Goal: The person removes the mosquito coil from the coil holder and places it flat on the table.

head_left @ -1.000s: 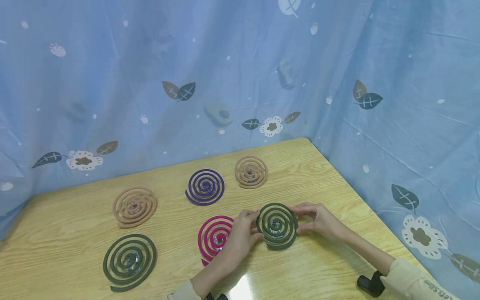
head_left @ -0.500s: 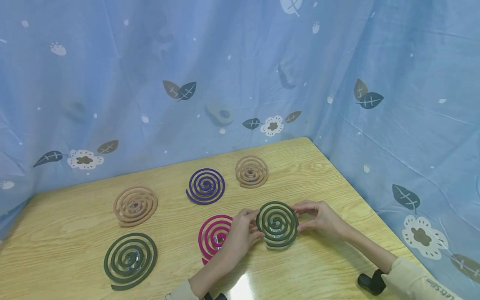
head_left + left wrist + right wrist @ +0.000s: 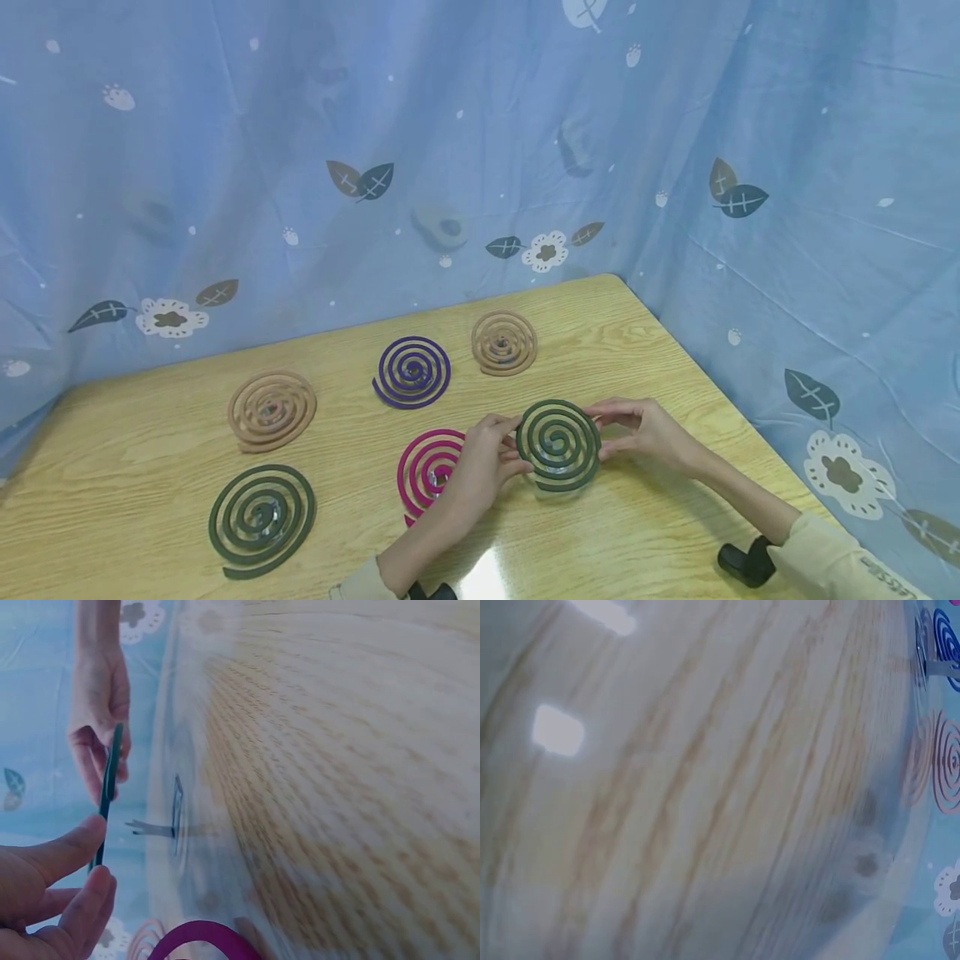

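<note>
Slightly higher than before, the green coil (image 3: 556, 443) between my left hand (image 3: 482, 465) and right hand (image 3: 643, 433), both pinching its rim, likely needs light, even pressure.

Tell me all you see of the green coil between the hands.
The coil is a thin, flat, dark green spiral, matte-looking, with gaps between its turns and an outer end on the near side. The left hand and right hand hold it by opposite edges above the table, apart from a small stand.
</note>
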Motion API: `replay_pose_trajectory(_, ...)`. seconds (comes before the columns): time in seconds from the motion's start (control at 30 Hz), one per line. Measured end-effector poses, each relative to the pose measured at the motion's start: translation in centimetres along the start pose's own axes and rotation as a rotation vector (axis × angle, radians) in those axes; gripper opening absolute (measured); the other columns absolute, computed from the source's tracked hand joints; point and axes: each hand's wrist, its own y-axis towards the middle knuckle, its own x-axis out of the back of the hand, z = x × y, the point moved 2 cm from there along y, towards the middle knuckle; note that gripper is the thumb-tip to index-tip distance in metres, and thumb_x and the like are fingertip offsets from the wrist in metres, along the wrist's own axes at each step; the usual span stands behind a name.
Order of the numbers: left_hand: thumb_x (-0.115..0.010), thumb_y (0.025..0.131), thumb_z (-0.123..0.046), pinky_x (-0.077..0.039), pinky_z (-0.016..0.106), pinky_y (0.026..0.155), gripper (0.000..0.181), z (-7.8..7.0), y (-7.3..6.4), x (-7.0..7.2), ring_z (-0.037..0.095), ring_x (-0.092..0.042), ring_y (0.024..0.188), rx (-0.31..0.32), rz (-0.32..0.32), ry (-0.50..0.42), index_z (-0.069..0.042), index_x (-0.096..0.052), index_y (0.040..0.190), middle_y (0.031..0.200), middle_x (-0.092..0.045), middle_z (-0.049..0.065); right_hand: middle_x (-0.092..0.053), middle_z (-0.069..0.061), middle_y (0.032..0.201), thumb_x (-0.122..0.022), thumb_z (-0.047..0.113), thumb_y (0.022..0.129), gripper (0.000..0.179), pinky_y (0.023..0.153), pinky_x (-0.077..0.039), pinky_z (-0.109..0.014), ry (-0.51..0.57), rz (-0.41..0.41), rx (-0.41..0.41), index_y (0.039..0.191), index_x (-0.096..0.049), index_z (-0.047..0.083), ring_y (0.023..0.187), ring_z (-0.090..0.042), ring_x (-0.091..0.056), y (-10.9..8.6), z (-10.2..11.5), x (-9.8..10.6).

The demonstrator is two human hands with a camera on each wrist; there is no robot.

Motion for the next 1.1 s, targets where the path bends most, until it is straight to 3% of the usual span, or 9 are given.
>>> replay_pose_trajectory(0.4,-0.081,0.068,0.0,-0.053,0.009,0.068,0.06,-0.5,0.3,-0.3,0.025,-0.066,0.082,-0.028,0.003,-0.028,0.014,-0.057,0.122,0.103,-0.061,0.02,-0.06,-0.024,0.118,-0.081,0.004,0.073,0.056,0.092,-0.053,-0.035,0.024,-0.009,0.002,0.122,-0.059,-0.009,0.1,-0.008,-0.062,-0.5,0.3,0.8)
replay_pose_trajectory(0.67,-0.082,0.067,0.001,-0.054,0.01,0.068,0.06,-1.0,0.6,-0.3,0.026,-0.066,0.081,-0.066,-0.011,-0.054,0.014,-0.058,0.121,0.101,-0.061,0.02,-0.062,-0.019,0.118,-0.079,0.002,0.074,0.055,0.088,-0.055,-0.035,0.051,-0.006,-0.001,0.123,-0.058,-0.009,0.1,-0.009,-0.063,-0.6,0.4,1.3)
replay_pose_trajectory(1.1,-0.081,0.066,0.003,-0.054,0.011,0.069,0.058,-1.6,1.3,-1.2,0.026,-0.065,0.082,-0.054,0.003,-0.073,0.014,-0.058,0.119,0.104,-0.06,0.022,-0.064,-0.008,0.118,-0.078,0.0,0.075,0.053,0.087,-0.056,-0.037,0.055,-0.016,-0.022,0.123,-0.057,-0.012,0.102,-0.007,-0.062,-1.2,0.4,2.5)
